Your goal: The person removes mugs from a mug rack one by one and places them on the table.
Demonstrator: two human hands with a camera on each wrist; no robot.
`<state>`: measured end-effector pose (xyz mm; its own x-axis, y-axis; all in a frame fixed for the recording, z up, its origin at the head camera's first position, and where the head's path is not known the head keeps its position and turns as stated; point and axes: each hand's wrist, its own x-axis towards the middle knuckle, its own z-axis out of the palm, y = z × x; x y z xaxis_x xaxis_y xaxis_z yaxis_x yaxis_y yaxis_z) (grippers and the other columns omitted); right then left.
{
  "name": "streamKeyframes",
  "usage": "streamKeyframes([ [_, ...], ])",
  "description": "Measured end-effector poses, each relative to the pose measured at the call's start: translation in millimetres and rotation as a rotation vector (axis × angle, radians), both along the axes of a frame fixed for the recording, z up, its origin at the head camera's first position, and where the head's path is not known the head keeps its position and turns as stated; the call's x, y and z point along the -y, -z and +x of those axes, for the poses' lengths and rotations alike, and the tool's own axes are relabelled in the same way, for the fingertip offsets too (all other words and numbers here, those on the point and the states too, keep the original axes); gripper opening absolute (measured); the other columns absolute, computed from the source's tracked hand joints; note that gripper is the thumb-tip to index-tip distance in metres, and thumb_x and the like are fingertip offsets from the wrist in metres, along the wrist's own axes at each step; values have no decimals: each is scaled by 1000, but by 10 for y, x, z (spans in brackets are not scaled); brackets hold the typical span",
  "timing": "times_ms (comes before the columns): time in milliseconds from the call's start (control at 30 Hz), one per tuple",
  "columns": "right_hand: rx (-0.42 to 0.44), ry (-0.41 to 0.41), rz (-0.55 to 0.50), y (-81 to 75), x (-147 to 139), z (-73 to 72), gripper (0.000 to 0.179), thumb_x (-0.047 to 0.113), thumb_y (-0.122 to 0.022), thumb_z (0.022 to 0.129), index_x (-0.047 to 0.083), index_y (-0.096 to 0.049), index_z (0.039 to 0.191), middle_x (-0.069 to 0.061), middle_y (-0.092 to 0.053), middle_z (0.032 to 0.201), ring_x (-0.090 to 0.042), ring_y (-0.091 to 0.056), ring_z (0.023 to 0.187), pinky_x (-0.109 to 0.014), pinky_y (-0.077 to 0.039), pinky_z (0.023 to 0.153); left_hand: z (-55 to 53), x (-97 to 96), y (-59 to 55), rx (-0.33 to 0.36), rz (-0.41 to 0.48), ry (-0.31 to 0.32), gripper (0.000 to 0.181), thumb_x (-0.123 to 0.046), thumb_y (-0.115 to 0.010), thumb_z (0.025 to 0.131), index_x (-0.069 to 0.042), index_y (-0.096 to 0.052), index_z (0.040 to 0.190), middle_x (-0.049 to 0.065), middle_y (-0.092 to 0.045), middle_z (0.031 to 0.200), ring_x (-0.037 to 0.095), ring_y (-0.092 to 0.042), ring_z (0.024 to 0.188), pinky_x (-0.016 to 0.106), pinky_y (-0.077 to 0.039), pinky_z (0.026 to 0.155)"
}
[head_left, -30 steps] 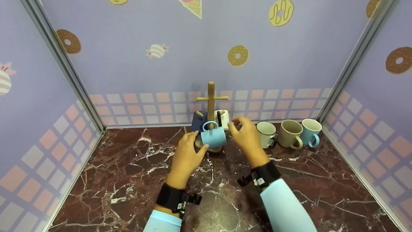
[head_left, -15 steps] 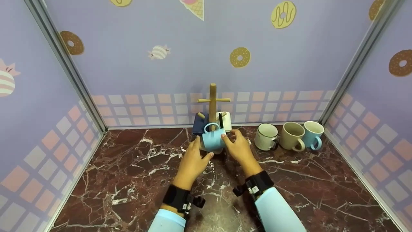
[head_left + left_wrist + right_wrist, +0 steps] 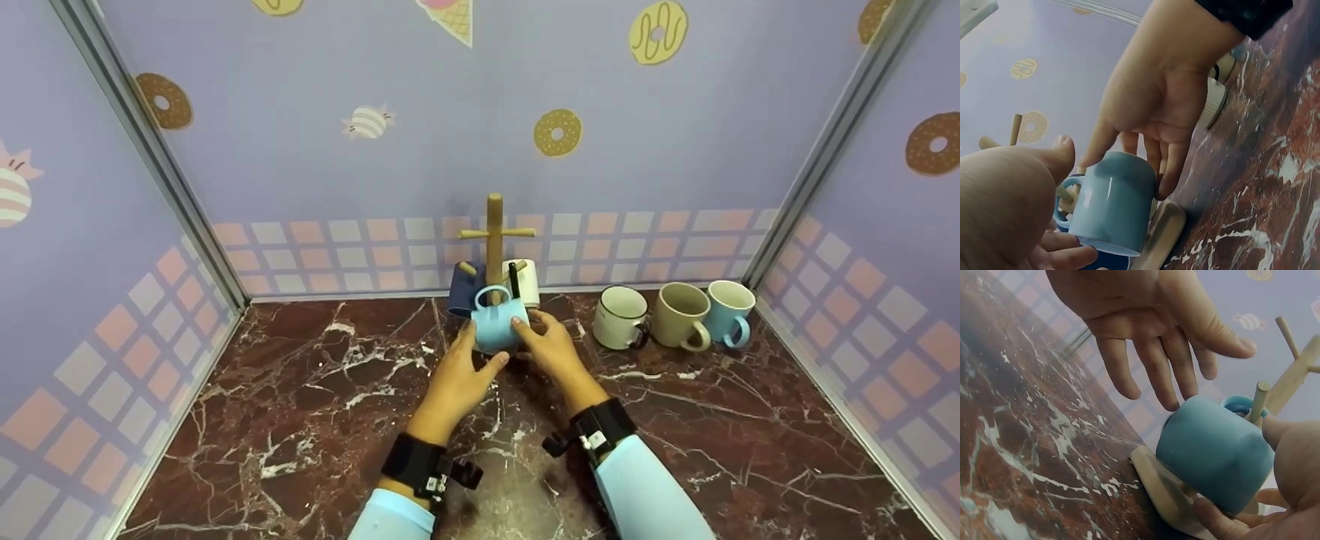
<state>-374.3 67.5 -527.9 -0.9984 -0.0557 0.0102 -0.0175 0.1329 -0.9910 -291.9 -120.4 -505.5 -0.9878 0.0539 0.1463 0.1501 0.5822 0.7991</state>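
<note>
A light blue mug (image 3: 499,328) lies on its side at the front of a wooden mug tree (image 3: 494,247), handle upward. In the right wrist view, a wooden peg (image 3: 1258,400) passes through the handle loop. My right hand (image 3: 556,352) grips the mug's right end between thumb and fingers. Beside its left end, my left hand (image 3: 459,381) has extended fingers right at the rim, the thumb standing apart. Behind the mug, a dark blue mug (image 3: 463,289) and a white mug (image 3: 528,283) hang on the tree's lower pegs.
To the right stand a cream mug with a black rim (image 3: 619,321), a beige mug (image 3: 676,319) and another light blue mug (image 3: 727,311). The dark marbled tabletop (image 3: 300,420) meets patterned walls at the back and both sides. Two upper pegs (image 3: 517,232) stick out sideways.
My right hand has come leftward from beside the tree and taken hold of the mug's right end. My left hand has shifted slightly right; the mug has barely moved.
</note>
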Motion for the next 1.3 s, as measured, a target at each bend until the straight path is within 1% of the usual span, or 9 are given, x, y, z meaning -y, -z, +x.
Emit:
streamKeyframes([
  [300,-19,52,-49,49,-18,8,63,25,-78,110,-6,-56,161,-37,-67,149,-47,-77,126,-50,-71,100,29,-43,-58,29,17,4,93,-47,-72,111,-1,-27,179,26,-25,187,52,-33,170,69,-29,140],
  [533,4,62,-114,-21,-64,16,62,24,-82,107,-6,-60,156,-36,-67,148,-40,-81,117,-47,-72,98,63,-80,-151,-10,4,14,92,-47,-71,110,1,-31,177,30,-35,182,53,-42,165,69,-35,137],
  [733,14,67,-134,-97,-160,2,63,20,-85,102,-2,-62,156,-31,-71,139,-31,-79,108,-47,-73,96,100,-116,-242,10,32,7,91,-45,-73,110,0,-31,177,31,-35,182,53,-50,160,69,-40,134],
  [833,16,68,-102,-143,-222,-10,67,22,-89,99,0,-62,157,-25,-74,130,-24,-77,101,-45,-73,92,117,-110,-295,15,92,11,90,-42,-74,110,1,-31,177,33,-43,176,49,-59,154,62,-49,130],
  [1000,-18,61,-26,-255,-296,3,73,27,-91,95,1,-64,157,-20,-77,126,-16,-72,90,-31,-65,76,152,-47,-383,43,165,7,90,-41,-76,109,-2,-32,177,29,-62,161,42,-69,146,54,-58,123],
  [1067,-37,51,-11,-302,-319,22,73,27,-91,95,1,-64,157,-21,-76,127,-17,-72,92,-31,-65,77,168,-21,-411,51,171,7,90,-42,-76,109,-2,-32,177,26,-66,158,41,-70,144,54,-59,121],
  [1167,-62,19,19,-371,-355,58,73,25,-91,95,2,-62,158,-21,-75,131,-23,-75,104,-38,-71,87,192,6,-453,51,158,5,86,-42,-75,110,0,-37,175,24,-69,156,39,-72,142,54,-60,120],
  [1233,-95,-15,55,-431,-378,93,76,24,-92,93,3,-62,159,-21,-76,132,-27,-76,112,-44,-72,94,208,29,-484,23,130,-21,77,-41,-71,112,1,-45,170,23,-69,155,38,-73,139,54,-61,120],
  [1300,-136,-56,99,-498,-392,135,80,23,-94,90,3,-62,160,-19,-77,135,-30,-75,119,-42,-70,99,223,51,-514,-19,106,-49,65,-39,-67,114,1,-55,164,24,-70,152,39,-74,135,56,-61,118],
])
